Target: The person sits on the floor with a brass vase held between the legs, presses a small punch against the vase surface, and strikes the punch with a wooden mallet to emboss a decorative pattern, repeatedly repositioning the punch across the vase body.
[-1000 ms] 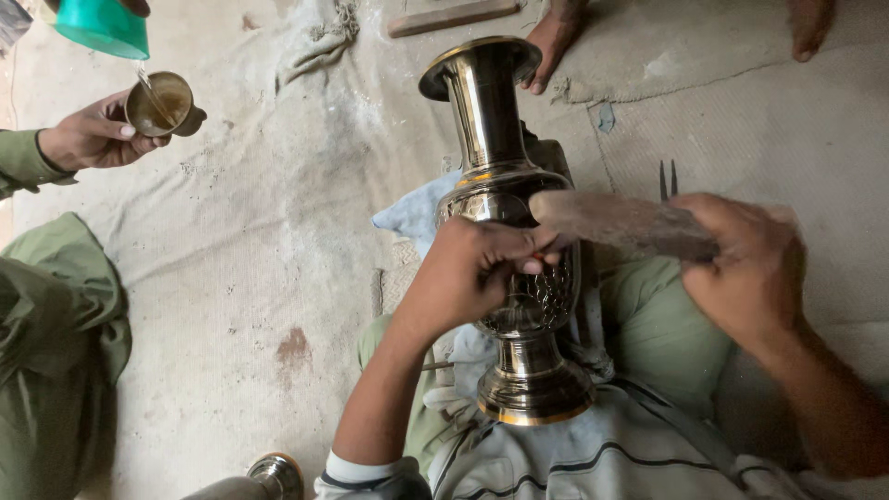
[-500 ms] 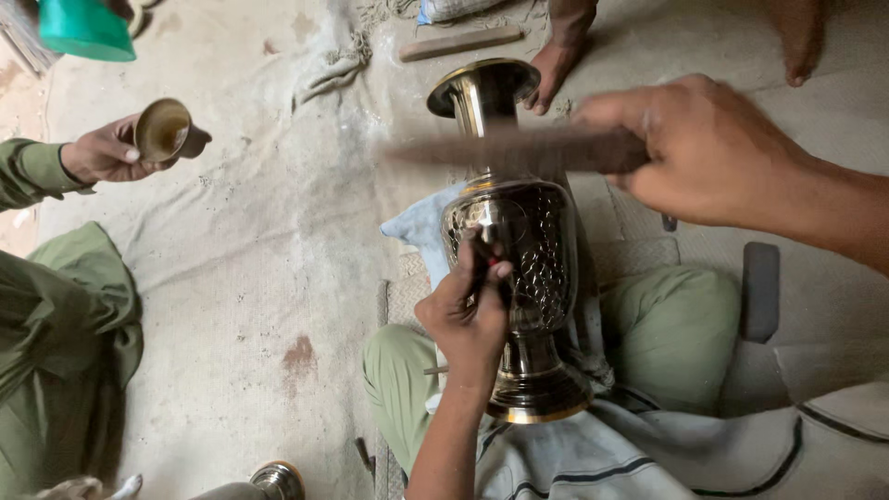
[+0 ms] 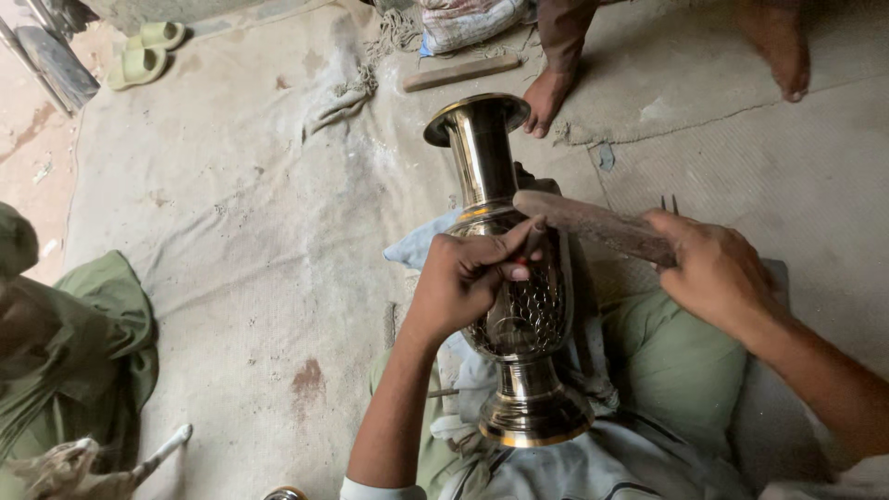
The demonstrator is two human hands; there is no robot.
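the floor (image 3: 231, 231) is covered with a dusty grey cloth with brown stains on it. a big shiny metal vase (image 3: 509, 278) lies tilted across the person's lap, with its wide mouth pointing away and its round foot close to the body. the belly of the vase has a pattern of small dents. a light blue rag (image 3: 421, 245) lies under the vase.

the left hand (image 3: 468, 278) is closed around a thin punch (image 3: 532, 243) and presses its tip against the belly of the vase. the fingers rest on the metal. the right hand (image 3: 713, 273) is closed around the end of a long dark stick (image 3: 593, 225). the far end of the stick sits just above the top of the punch, close to the neck of the vase.

past the mouth of the vase there is a bare foot (image 3: 546, 97) of another person, and a second bare foot (image 3: 773, 46) is further right. a flat piece of wood (image 3: 460, 72) lies on the floor near them. a stuffed sack (image 3: 468, 20) sits at the top edge. two pale green sandals (image 3: 148, 51) lie in the top left corner. on the left side sits another person in green clothes (image 3: 83, 343).
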